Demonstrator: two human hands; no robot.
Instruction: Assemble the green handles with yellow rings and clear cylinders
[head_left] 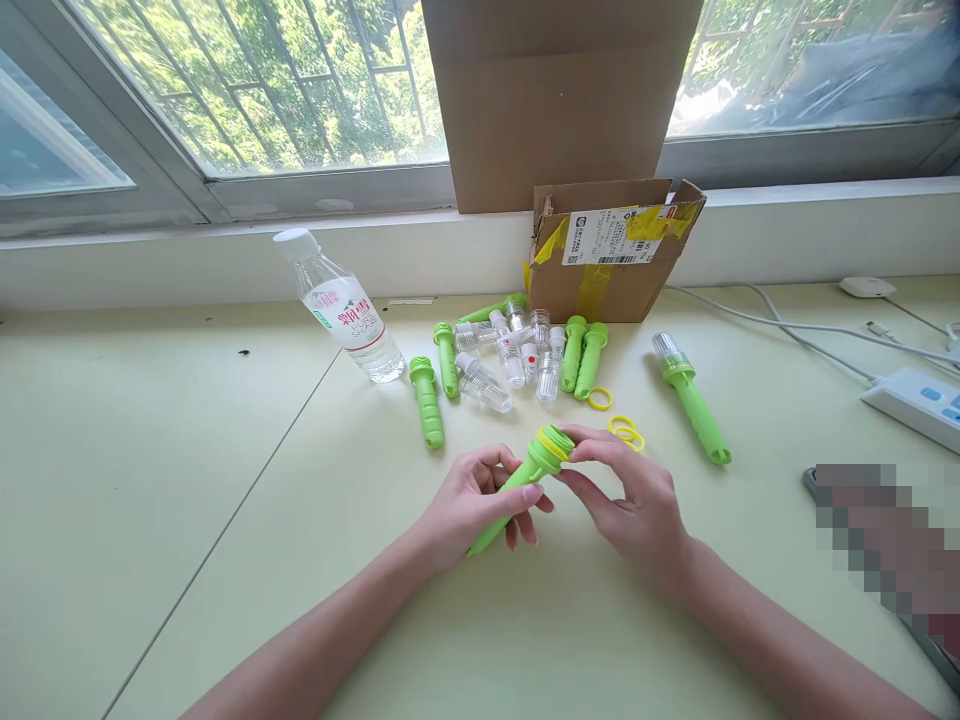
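Note:
My left hand (484,500) is wrapped round a green plastic handle (534,465) with a threaded neck, tilted up to the right. A yellow ring (553,446) sits around that neck, just below the threads. My right hand (630,495) pinches at the ring and neck with thumb and fingers. Beyond my hands lie loose yellow rings (626,432) and another ring (600,399). Several more green handles (427,403) and clear plastic covers (484,383) are grouped further back. To the right lies a green handle with a clear cover fitted on it (694,405).
A water bottle (349,310) stands at the back left. Behind the parts is an open cardboard box (607,275), with a tall cardboard sheet (559,100) against the window. A power strip (919,405), cables (787,325) and a pixelated phone-like object (885,560) are at right.

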